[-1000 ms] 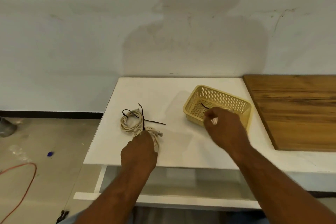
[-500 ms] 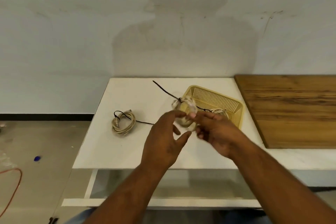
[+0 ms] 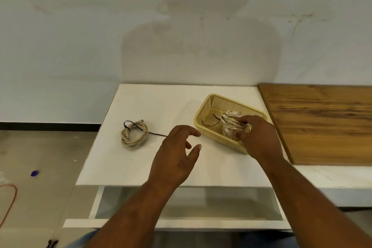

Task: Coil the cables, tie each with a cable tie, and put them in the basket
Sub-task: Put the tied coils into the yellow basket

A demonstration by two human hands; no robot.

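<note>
A yellow perforated basket stands on the white table, right of centre. My right hand grips a beige coiled cable and holds it inside the basket; a black cable tie trails from it over the basket floor. My left hand hovers over the table left of the basket, fingers spread and holding nothing. A second beige coiled cable lies on the table's left part, bound by a black cable tie whose tail runs right.
A wooden board lies to the right of the basket. The wall rises behind the table. On the floor at left are an orange cord and a small blue object. A white frame sits under the table front.
My right hand has carried the coiled cable from in front of me into the basket. My left hand let go of it and drew back left.
</note>
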